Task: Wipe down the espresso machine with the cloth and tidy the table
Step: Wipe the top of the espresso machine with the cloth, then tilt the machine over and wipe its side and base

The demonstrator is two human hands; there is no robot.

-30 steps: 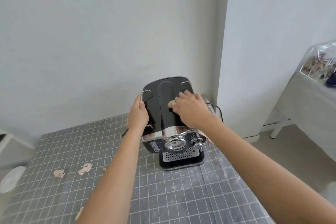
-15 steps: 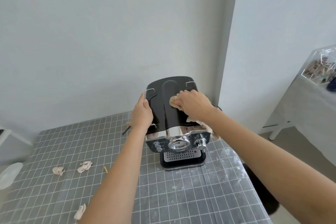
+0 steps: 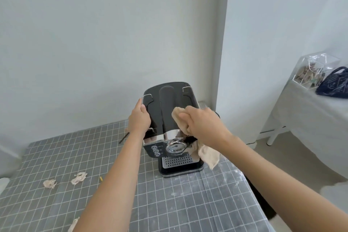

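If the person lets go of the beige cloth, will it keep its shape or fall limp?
Probably limp: the cloth already droops in loose folds below the right hand. It looks thin and light, so it would likely slide off the machine's glossy top.

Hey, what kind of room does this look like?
Probably a plain indoor room set up for a cleaning demo: bare white walls, a black and chrome espresso machine on a table with a grey grid-patterned cover, and a cloth-draped side table.

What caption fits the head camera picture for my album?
Right hand wipes the espresso machine with a cloth; left hand steadies it.
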